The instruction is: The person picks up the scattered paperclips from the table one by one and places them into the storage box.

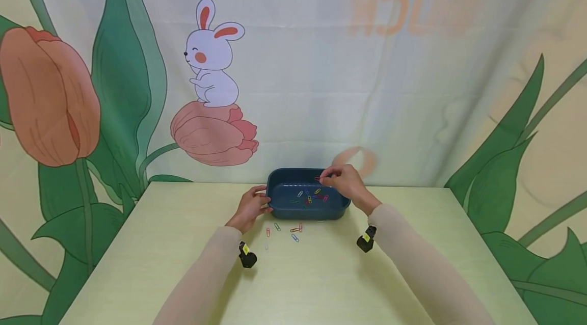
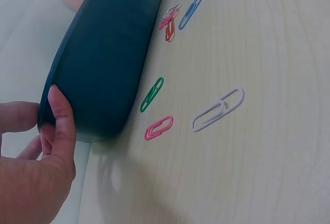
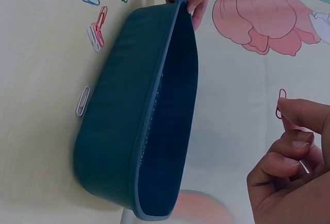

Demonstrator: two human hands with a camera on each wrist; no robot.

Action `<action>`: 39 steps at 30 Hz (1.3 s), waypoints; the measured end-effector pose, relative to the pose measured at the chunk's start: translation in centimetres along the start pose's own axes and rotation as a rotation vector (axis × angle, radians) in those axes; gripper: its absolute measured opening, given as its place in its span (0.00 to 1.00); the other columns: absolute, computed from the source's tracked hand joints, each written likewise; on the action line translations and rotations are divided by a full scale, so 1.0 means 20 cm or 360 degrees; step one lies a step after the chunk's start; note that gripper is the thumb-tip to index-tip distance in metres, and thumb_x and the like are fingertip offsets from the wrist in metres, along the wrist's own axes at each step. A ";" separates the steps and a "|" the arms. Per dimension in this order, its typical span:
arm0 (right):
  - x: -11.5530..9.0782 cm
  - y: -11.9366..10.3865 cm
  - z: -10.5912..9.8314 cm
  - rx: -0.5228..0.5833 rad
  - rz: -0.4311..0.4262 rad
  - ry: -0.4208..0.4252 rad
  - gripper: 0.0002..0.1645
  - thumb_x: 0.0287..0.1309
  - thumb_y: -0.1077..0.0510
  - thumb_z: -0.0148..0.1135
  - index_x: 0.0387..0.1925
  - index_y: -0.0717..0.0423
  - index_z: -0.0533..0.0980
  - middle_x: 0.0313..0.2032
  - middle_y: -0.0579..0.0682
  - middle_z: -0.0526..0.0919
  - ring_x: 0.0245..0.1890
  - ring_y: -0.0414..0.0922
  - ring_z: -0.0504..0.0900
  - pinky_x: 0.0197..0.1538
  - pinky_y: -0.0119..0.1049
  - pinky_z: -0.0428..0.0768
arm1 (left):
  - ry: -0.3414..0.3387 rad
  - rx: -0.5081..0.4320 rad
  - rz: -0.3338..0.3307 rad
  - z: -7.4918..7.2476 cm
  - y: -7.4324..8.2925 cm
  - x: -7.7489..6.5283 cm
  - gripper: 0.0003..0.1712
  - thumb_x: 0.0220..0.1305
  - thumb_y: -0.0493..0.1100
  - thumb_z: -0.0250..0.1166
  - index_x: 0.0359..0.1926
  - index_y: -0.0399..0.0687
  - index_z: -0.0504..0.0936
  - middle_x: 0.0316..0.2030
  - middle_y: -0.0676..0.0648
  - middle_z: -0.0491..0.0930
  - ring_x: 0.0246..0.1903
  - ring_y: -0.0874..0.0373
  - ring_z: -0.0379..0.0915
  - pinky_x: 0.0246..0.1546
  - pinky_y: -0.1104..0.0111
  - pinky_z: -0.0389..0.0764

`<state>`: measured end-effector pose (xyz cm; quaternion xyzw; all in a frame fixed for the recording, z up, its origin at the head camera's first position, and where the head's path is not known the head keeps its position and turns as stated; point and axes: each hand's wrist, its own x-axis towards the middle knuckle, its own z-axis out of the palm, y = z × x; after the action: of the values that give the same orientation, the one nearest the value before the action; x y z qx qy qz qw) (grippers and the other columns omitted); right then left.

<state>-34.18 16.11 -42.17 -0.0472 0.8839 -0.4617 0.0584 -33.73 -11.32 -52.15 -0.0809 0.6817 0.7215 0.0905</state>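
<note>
A dark blue-green basin [image 1: 307,213] stands at the far side of the table with several coloured paper clips [image 1: 310,199] inside. At its left end, my left hand [image 1: 249,208] grips the rim between thumb and fingers, seen close up in the left wrist view. Over the basin's right back part, my right hand [image 1: 346,182] pinches a red paper clip [image 3: 281,104] between thumb and forefinger. A thin white piece [image 3: 304,167] shows by its other, curled fingers. In front of the basin lie a blue clip [image 2: 191,11], a green clip [image 2: 152,94], and a pink clip [image 2: 158,128].
Nearest the left wrist camera lies a white paper clip [image 2: 218,109]. Close by the basin's front wall are a red clip [image 3: 102,16] and another white clip [image 3: 82,101]. A printed curtain [image 1: 298,85] hangs right behind the table [image 1: 312,284].
</note>
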 end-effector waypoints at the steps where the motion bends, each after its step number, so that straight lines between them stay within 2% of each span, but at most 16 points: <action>1: 0.01 0.00 0.00 -0.0001 0.0003 0.0004 0.06 0.60 0.52 0.66 0.36 0.48 0.85 0.39 0.48 0.82 0.36 0.49 0.72 0.41 0.40 0.70 | 0.0000 0.0000 0.0000 0.00 0.00 0.00 0.30 0.70 0.32 0.53 0.72 0.40 0.61 0.51 0.40 0.67 0.39 0.55 0.75 0.51 0.59 0.83; 10: 0.08 0.04 0.03 0.0040 0.0068 0.0012 0.05 0.59 0.52 0.68 0.36 0.48 0.85 0.44 0.49 0.81 0.41 0.52 0.76 0.41 0.39 0.73 | 0.0013 -0.0012 0.0052 0.00 -0.01 -0.01 0.29 0.68 0.31 0.54 0.68 0.37 0.64 0.47 0.40 0.70 0.45 0.45 0.76 0.39 0.69 0.85; 16: 0.12 0.06 0.07 0.0047 0.0089 0.0029 0.05 0.59 0.53 0.68 0.34 0.48 0.85 0.46 0.49 0.80 0.40 0.49 0.75 0.43 0.40 0.73 | 0.0028 -0.0012 0.0018 0.00 -0.01 -0.01 0.29 0.68 0.32 0.55 0.69 0.41 0.64 0.48 0.41 0.70 0.50 0.42 0.75 0.41 0.69 0.85; 21: 0.15 0.09 0.09 0.0026 0.0089 0.0032 0.04 0.59 0.54 0.68 0.33 0.49 0.85 0.49 0.49 0.81 0.44 0.50 0.76 0.48 0.43 0.75 | 0.0035 -0.0002 -0.0023 0.00 -0.02 0.02 0.29 0.68 0.32 0.54 0.70 0.41 0.64 0.50 0.40 0.69 0.51 0.42 0.74 0.40 0.69 0.85; 26: 0.18 0.11 0.11 -0.0027 0.0074 0.0034 0.04 0.59 0.54 0.67 0.34 0.49 0.85 0.51 0.50 0.81 0.50 0.51 0.77 0.54 0.48 0.76 | 0.0041 -0.0003 -0.0036 0.00 -0.01 0.01 0.30 0.68 0.32 0.54 0.70 0.42 0.64 0.50 0.41 0.69 0.52 0.41 0.74 0.38 0.72 0.84; 32: 0.19 0.13 0.11 -0.0009 0.0111 0.0030 0.05 0.60 0.55 0.66 0.34 0.50 0.85 0.53 0.51 0.81 0.56 0.54 0.76 0.60 0.53 0.74 | 0.0039 0.0000 -0.0033 0.01 0.00 0.00 0.29 0.69 0.32 0.54 0.70 0.42 0.64 0.50 0.41 0.69 0.51 0.42 0.74 0.40 0.71 0.84; 35: 0.19 0.14 0.12 -0.0007 0.0111 0.0032 0.09 0.60 0.56 0.66 0.41 0.53 0.85 0.56 0.52 0.80 0.56 0.55 0.76 0.59 0.52 0.75 | 0.0039 -0.0002 -0.0033 0.01 0.00 0.00 0.29 0.69 0.32 0.55 0.69 0.43 0.64 0.50 0.41 0.69 0.51 0.42 0.74 0.40 0.70 0.84; 39: 0.20 0.15 0.11 -0.0007 0.0112 0.0027 0.20 0.60 0.55 0.66 0.54 0.54 0.81 0.58 0.54 0.78 0.53 0.55 0.77 0.55 0.51 0.77 | 0.0039 -0.0008 -0.0026 0.00 -0.01 0.00 0.29 0.69 0.32 0.55 0.69 0.43 0.64 0.50 0.41 0.69 0.52 0.41 0.74 0.40 0.70 0.84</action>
<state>-37.83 15.40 -46.12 -0.0124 0.8864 -0.4579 0.0669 -33.76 -11.24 -52.35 -0.0955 0.6803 0.7214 0.0880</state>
